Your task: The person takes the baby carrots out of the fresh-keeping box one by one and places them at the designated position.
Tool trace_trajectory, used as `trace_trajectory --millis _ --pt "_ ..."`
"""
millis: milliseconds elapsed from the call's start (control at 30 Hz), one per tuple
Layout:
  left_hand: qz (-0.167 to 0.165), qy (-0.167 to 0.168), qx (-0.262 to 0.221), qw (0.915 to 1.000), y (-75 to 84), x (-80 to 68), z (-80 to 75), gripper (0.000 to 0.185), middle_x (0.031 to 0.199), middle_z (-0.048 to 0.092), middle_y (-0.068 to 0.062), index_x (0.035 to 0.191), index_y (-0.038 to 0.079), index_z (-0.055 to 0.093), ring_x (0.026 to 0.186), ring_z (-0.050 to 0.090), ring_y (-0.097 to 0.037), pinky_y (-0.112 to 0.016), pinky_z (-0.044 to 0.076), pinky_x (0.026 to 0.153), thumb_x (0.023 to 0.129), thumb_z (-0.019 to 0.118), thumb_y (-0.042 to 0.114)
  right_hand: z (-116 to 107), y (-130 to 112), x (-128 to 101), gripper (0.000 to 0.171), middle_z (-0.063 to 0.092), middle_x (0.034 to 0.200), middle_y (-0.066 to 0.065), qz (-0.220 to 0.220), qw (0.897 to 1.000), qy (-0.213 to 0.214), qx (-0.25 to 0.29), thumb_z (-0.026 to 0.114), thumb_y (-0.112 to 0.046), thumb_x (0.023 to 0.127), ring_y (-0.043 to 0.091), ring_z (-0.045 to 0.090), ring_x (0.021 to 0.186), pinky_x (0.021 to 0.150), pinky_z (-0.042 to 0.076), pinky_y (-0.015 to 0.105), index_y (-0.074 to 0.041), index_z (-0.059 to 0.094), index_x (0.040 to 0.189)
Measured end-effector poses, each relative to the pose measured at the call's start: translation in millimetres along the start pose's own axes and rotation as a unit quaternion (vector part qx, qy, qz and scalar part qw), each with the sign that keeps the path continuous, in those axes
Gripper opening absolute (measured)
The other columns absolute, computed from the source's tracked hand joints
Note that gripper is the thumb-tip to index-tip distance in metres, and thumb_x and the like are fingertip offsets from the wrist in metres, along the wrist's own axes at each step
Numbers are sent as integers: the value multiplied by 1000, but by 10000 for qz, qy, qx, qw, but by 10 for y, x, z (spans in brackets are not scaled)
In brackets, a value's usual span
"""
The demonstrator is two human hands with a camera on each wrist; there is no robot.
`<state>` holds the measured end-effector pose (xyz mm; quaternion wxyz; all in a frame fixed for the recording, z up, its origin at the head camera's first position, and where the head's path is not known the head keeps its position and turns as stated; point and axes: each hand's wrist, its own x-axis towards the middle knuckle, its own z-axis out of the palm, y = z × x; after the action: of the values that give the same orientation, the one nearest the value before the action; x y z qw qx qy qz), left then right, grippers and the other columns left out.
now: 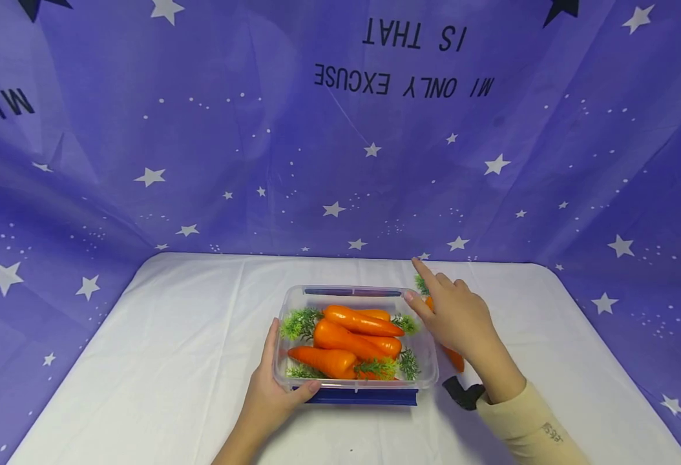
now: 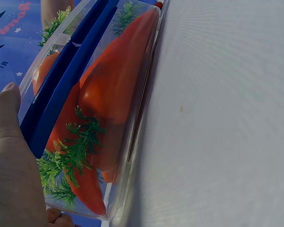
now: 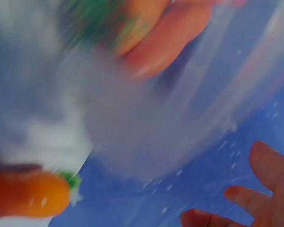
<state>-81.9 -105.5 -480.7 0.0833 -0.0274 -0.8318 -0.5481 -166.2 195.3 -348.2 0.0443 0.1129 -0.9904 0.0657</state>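
Box: the clear plastic rectangular box [image 1: 429, 361] sits on the white cloth-covered table [image 1: 143, 374], long axis 9 to 3 o'clock, blue plastic latch flap [image 1: 369, 396] along its 6 o'clock side.
Carrots inside: glossy orange carrots [image 1: 346, 340] with feathery green tops lie piled, most lengthwise.
Loose carrot: one glossy orange tapered carrot [image 1: 454, 360] lies just outside the box at 3 o'clock, axis roughly 11 to 5, leafy end at 11.
Left hand: the left hand [image 1: 273, 387] grips the box at its 8 o'clock corner, thumb over the near rim; it is well apart from the loose carrot.
Right hand: the right hand [image 1: 459, 316] is nearer that carrot, over its middle, fingers spread, index towards 11; it pinches nothing visible.
Hidden: the loose carrot's middle; the right thumb overlaps the box's 1–2 o'clock corner, contact unclear.
Hard to read: the right wrist view is blurred; the carrot count is uncertain.
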Motion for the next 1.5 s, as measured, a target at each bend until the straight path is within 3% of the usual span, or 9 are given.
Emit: trace_trajectory --millis 233,367,467,600,767,1067,1233,1500 --pt "5 4 -1 10000 3 1 9 120 150 37 -8 151 40 4 123 52 -26 -49 44 98 63 86 38 -16 -349 -72 66 62 122 3 -654 9977 93 133 43 -62 91 32 59 100 73 51 50 -42 18 149" --pt "1 -12 -53 10000 13 3 10 120 150 37 -9 151 40 4 123 52 -26 -49 44 98 63 86 38 13 -494 -83 65 63 119 0 -972 9951 19 163 39 -64 91 29 60 102 80 51 47 -45 15 148" --pt "22 -15 -40 10000 17 6 9 121 149 39 -9 151 40 4 122 53 -24 -47 45 97 62 86 38 47 -567 -75 65 61 126 -2 -1174 9929 -88 171 33 -68 90 31 59 109 86 50 48 -46 14 148" --pt "37 -35 -24 10000 14 8 9 120 148 40 -7 151 39 3 120 55 -23 -45 46 96 63 86 38 101 -630 -59 62 54 138 -1 -1315 9903 -315 310 38 -65 91 36 56 118 89 48 54 -49 16 147" --pt "23 -47 -28 10000 14 12 5 119 149 40 -6 151 40 3 120 55 -24 -47 46 96 64 85 38 190 -662 -50 60 52 140 2 -1392 9873 -607 469 43 -60 92 32 55 121 89 48 55 -53 16 145" --pt "-86 -46 -19 10000 26 4 -6 119 149 39 -6 150 41 3 121 54 -24 -48 45 97 64 85 39 287 -657 -14 60 50 140 -5 -1825 9752 -1011 735 46 -58 91 27 54 119 87 50 50 -55 16 143" --pt "-92 -43 -34 9999 24 -2 -9 119 149 39 -6 150 41 3 120 54 -23 -46 46 96 64 85 39 326 -669 12 61 48 141 -3 -2065 9686 -1178 731 47 -56 92 27 54 119 89 49 51 -50 19 146" --pt "-62 -67 -79 9999 5 -2 -13 119 149 39 -7 150 40 3 121 54 -24 -47 45 96 64 85 39 372 -692 58 62 58 123 -2 -2459 9590 -1242 666 51 -50 93 20 59 100 83 52 41 -43 23 148"
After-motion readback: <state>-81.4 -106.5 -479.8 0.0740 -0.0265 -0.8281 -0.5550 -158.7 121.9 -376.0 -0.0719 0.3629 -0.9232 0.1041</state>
